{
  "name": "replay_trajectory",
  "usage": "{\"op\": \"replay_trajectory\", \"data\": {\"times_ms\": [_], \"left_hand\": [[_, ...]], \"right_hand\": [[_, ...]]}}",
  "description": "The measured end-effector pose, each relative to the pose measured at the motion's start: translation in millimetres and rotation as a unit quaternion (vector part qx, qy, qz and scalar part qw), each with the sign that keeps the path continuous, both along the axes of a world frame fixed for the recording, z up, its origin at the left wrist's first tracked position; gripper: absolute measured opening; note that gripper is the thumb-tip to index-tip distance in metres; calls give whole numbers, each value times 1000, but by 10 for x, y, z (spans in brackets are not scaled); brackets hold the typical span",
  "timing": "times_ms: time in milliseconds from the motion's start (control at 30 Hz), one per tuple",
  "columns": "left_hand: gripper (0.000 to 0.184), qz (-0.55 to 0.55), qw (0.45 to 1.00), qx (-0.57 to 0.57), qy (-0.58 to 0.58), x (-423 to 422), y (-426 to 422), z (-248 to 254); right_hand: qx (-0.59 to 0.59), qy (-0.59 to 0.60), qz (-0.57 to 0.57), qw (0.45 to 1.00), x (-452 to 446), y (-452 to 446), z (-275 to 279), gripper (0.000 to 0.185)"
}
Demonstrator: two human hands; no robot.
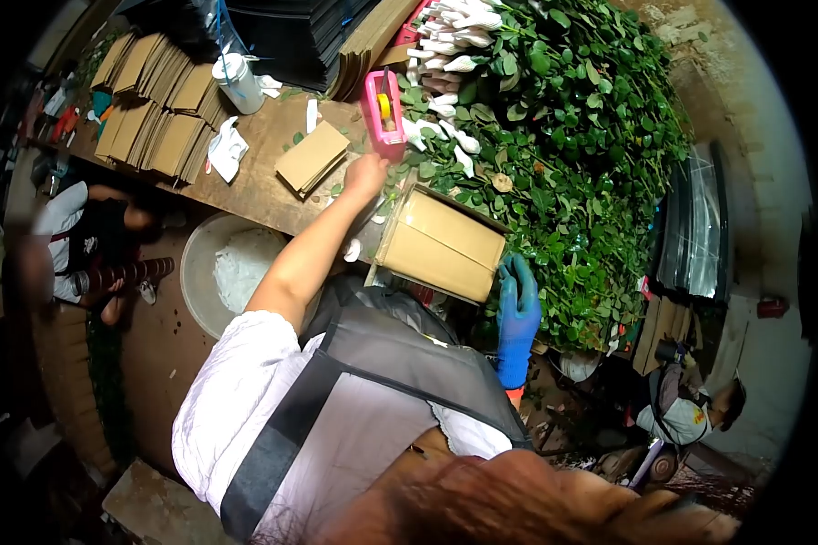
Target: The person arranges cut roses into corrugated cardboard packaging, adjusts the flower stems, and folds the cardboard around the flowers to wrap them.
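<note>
Tan rectangular cardboard box lies before you at the brown wooden table's near edge. Right of it, your blue-gloved right hand is open, fingers extended. Beyond its left end, your bare left hand meets the pink plastic tape dispenser, grip unclear.

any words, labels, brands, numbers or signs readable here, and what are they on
No text can be read.
Yellow mark on the shirt of the person at right: too small and blurred to read.
Pink tape dispenser: no lettering I can make out.
Cardboard package: none visible.
</note>
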State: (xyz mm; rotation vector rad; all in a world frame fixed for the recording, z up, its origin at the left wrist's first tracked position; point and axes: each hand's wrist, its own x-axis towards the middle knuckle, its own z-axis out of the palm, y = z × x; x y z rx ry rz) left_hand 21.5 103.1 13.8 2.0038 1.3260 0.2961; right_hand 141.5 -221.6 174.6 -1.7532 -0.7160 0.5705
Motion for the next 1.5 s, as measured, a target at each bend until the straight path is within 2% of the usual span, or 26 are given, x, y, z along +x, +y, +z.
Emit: {"op": "replay_trajectory", "data": {"times_ms": [33, 67, 133, 200, 267, 333, 367, 500, 667, 767, 800, 867, 933, 1000, 1067, 1100, 1133, 1200, 1233, 1300, 1333, 1367, 1400, 1433, 1467, 1500], "left_hand": [[33, -12, 1000, 11, -6, -48, -33, 26], [33, -27, 997, -10, -76, -67, -84, 53], [34, -62, 973, -62, -211, -173, -392, 588], [34, -102, 958, -113, -243, -206, -692, 1018], [36, -137, 968, -111, -178, -194, -919, 1340], [38, -198, 977, -59, -48, -140, -1020, 1276], [42, -222, 974, -16, 37, -96, -1052, 1084], [52, -199, 976, 10, 86, -118, -1096, 1198], [60, -180, 975, 9, 129, -548, -1059, 1238], [53, -236, 968, -45, 68, -781, -895, 1261], [47, -227, 964, -138, 27, -794, -783, 1165], [45, -134, 964, -87, -215, -698, -572, 742], [49, 30, 974, 28, -221, -455, -219, 484], [48, 100, 976, 102, -162, -180, 162, 236], [49, 55, 977, -93, -182, 74, 558, -81], [45, 66, 979, -130, -144, 184, 632, -130], [44, 86, 964, -158, -196, 247, 645, -234], [40, 122, 923, -214, -295, 336, 670, -394], [36, 116, 935, -177, -284, 293, 612, -276], [33, 104, 899, -269, -329, 88, 117, 467], [31, 83, 911, -224, -336, 4, -176, 672], [30, 69, 917, -246, -307, -93, -468, 951], [31, 30, 906, -305, -291, -192, -697, 1101], [31, 4, 894, -281, -348, -240, -953, 1143], [29, 16, 888, -224, -401, -208, -1183, 914], [30, 8, 856, -337, -392, -298, -1219, 1062]], "right_hand": [[2, -4, 2, 1000, 13, -3, 25, 43], [4, -8, 3, 1000, 42, 6, 33, 43], [6, -17, 6, 1000, 56, 0, 20, 41], [-11, 2, 7, 1000, 34, 58, 84, 40], [-16, -13, 31, 999, 69, 106, 28, 37], [-20, -34, 64, 997, 68, 186, 19, 35], [-14, -37, 62, 997, 36, 239, 39, 33], [-42, -134, 117, 983, -1, 397, 184, 32], [-62, -119, 143, 981, -18, 435, 178, 31], [-51, -93, 146, 984, 13, 469, 129, 32], [-47, -84, 153, 984, 52, 483, 115, 34], [-39, -65, 162, 984, 83, 543, 113, 35], [-29, -42, 164, 985, 79, 622, 119, 36], [-6, -20, 186, 982, 81, 723, 85, 36], [19, 69, 195, 978, 33, 851, 110, 36], [15, 100, 209, 973, 26, 905, 126, 34], [28, 141, 200, 969, -20, 968, 137, 29], [-10, 150, 238, 960, 25, 1052, 76, 25], [-9, 159, 241, 957, 20, 1079, 34, 26], [-13, 295, 232, 927, 44, 1155, -117, 29], [-14, 362, 225, 904, 36, 1202, -169, 30], [-24, 400, 225, 888, 16, 1272, -192, 35], [-64, 378, 214, 899, 33, 1330, -232, 35], [-103, 355, 203, 907, 60, 1385, -288, 36], [-115, 303, 217, 921, 74, 1438, -306, 35], [-127, 249, 228, 933, 88, 1491, -325, 35]]}}
